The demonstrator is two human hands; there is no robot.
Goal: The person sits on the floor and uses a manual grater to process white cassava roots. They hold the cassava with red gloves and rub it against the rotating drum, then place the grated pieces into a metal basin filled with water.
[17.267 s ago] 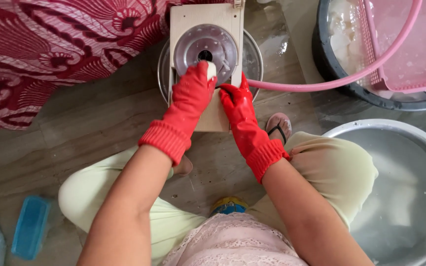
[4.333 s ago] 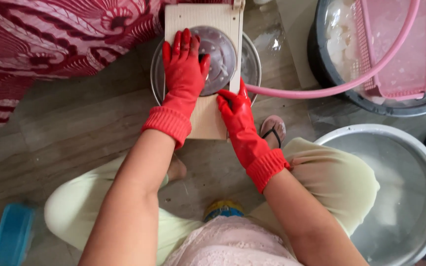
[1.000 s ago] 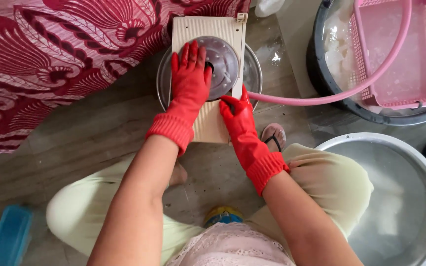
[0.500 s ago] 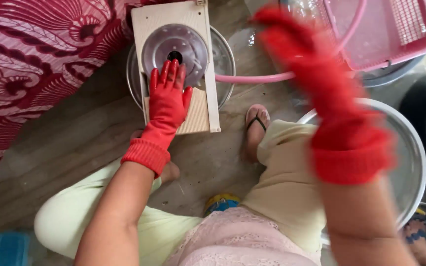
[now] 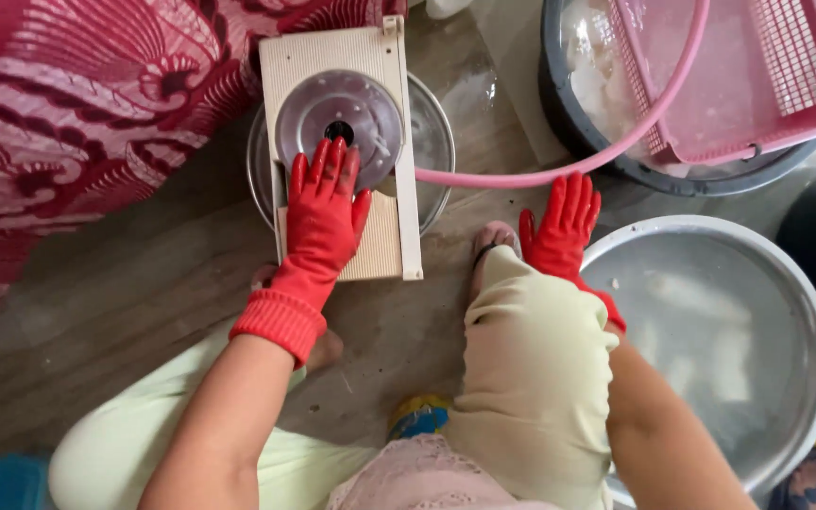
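Head view: the left hand [image 5: 323, 222], in a red rubber glove, lies flat with fingers spread on a cream slicer board [image 5: 342, 151], its fingertips on the round metal blade disc [image 5: 337, 118] set in the board. It presses down and grasps nothing. The board rests across a shallow metal bowl [image 5: 432, 142] on the wet floor [image 5: 125, 283], in front of the person's knees. The right hand [image 5: 561, 227], also gloved in red, is open with fingers apart, empty, low beside the right knee, just at the rim of a large metal basin [image 5: 710, 246]. A pink hose [image 5: 559, 170] curves from the board toward a pink basket [image 5: 739, 76] sitting in a dark tub [image 5: 559, 104]. Red patterned cloth [image 5: 77, 113] lies to the left.
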